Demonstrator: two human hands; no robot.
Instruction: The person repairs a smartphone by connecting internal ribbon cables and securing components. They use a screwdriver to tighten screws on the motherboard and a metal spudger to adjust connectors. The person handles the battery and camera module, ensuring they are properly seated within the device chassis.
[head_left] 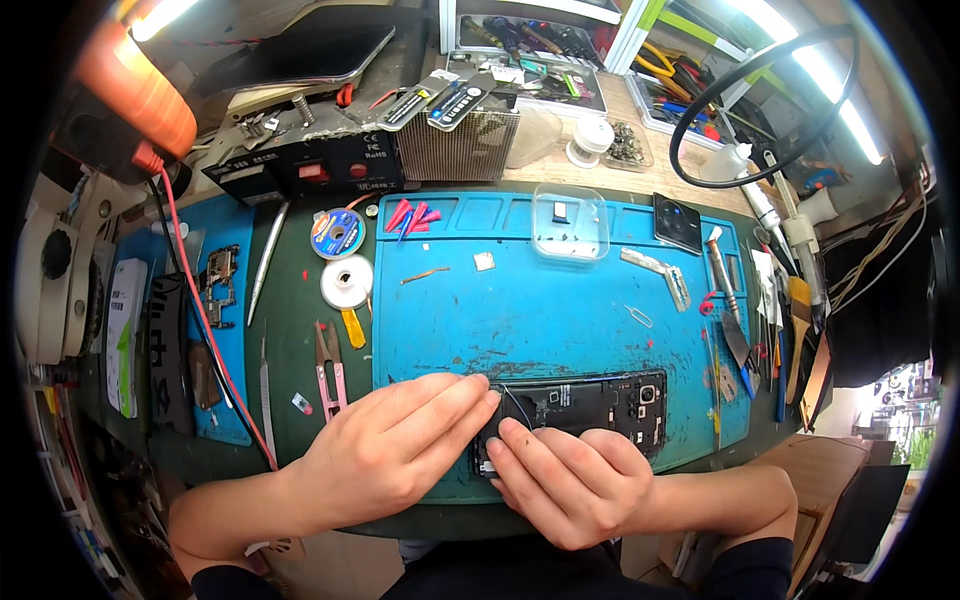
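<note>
Across our dark green worktop [300, 265] lies one big blue mat [520, 310], and behind it at the far left stand one black box [345, 168] with a red switch and, higher up, one orange-and-black tool [140, 95]. Our left hand [385, 445] and right hand [575, 485] reach over the near edge of the mat, covering the left end of one opened black phone [590, 410] that lies flat there. Smaller things sit around it: one clear box [570, 250] on the mat's far side, one pair of pink-handled snips [333, 385] left of the mat, two spools, one blue-labelled [338, 233] and one white [347, 290], and one white square [484, 261]. Our left fingers are drawn narrowly together at the phone's upper-left corner; our right fingers are curled close, over its lower left. One thin dark strand [516, 400] curves between them; we cannot tell which fingertips grip it.
</note>
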